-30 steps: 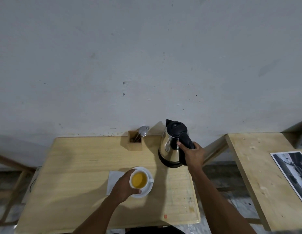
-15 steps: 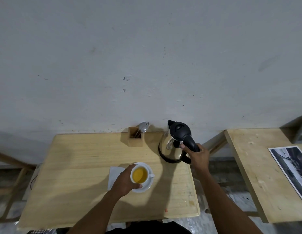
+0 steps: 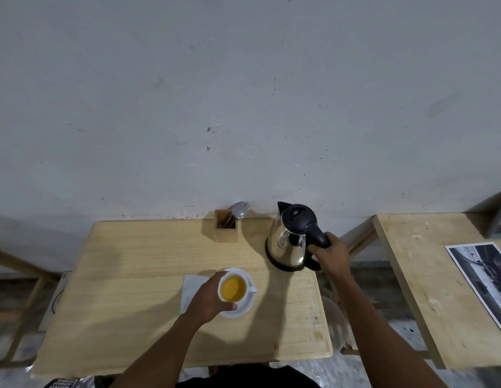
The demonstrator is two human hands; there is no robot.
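A steel kettle [image 3: 288, 247] with a black lid and handle stands upright at the back right of the wooden table [image 3: 131, 275]. My right hand [image 3: 330, 252] grips its black handle. A white cup [image 3: 233, 288] of yellow liquid sits on a white saucer [image 3: 245, 306] in the table's middle. My left hand [image 3: 208, 296] curls round the cup's left side, thumb at the near rim. A white napkin [image 3: 192, 285] lies under that hand, left of the saucer.
A small wooden holder [image 3: 225, 228] with a spoon and fork stands by the wall, left of the kettle. A second wooden table [image 3: 417, 275] at the right carries a black-and-white print [image 3: 484, 278]. A gap separates the two tables.
The kettle has moved back and to the right and now stands on the table. My left hand has stayed on the cup.
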